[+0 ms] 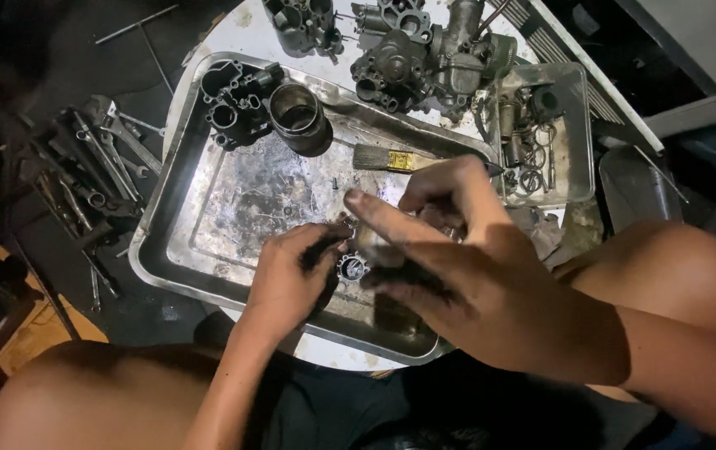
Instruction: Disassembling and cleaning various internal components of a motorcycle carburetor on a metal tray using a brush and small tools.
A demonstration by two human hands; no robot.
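Note:
My left hand (291,279) grips a small round metal part (351,267) over the front of a steel tray (183,200). My right hand (449,250) is close to the camera; its fingers pinch the top of the same part, and what lies between them is mostly hidden. Both hands are dirty with grease. At the back of the tray sit a black carburetor body (237,100), a dark metal cup (298,117) and a small paintbrush (383,158).
Several carburetor bodies (420,50) stand on the white surface behind the tray. A clear plastic box (578,133) of small springs and fittings sits at the right. Wrenches (99,158) lie on the floor at the left. My bare knees frame the bottom.

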